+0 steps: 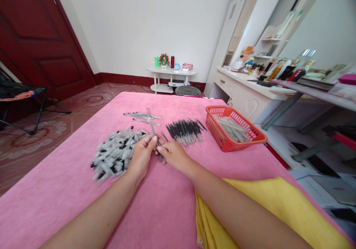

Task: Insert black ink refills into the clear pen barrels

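My left hand (141,153) and my right hand (171,154) meet at the middle of a pink-covered table (69,189). Both pinch a grey pen barrel (151,124) that sticks up and away from my fingertips. Just left of my left hand lies a heap of grey pen barrels with black tips (115,153). A pile of black pen refills (185,131) lies just beyond my right hand. A few assembled grey pens (140,116) lie farther back on the cloth.
A red plastic basket (219,134) holding several grey pens stands at the right of the table. A yellow cloth (267,204) lies under my right forearm. Beyond are a white side table (170,72), a dresser (241,89) and a dark red door (33,33).
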### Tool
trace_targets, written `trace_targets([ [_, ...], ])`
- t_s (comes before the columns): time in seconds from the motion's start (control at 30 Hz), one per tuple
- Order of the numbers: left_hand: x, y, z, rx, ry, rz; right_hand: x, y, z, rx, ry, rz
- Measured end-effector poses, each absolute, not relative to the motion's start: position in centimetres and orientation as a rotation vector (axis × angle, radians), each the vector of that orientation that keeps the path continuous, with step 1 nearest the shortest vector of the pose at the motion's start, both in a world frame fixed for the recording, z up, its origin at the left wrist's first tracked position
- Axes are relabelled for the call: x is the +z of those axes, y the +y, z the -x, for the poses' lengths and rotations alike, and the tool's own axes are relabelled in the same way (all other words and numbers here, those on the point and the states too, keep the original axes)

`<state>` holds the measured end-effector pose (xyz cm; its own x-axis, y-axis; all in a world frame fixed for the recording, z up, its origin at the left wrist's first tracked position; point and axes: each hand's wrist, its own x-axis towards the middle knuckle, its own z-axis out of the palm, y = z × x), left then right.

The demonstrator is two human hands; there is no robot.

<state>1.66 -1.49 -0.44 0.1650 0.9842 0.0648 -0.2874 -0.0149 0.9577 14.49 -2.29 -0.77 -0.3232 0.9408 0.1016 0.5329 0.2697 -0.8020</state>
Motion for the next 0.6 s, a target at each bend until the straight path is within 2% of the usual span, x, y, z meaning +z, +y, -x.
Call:
trace_targets([
  [0.6,-0.24,-1.61,-1.77,1.233,0.862,-1.092,-0.71,-2.33,-14.47,0.933,-1.957,1.305],
])
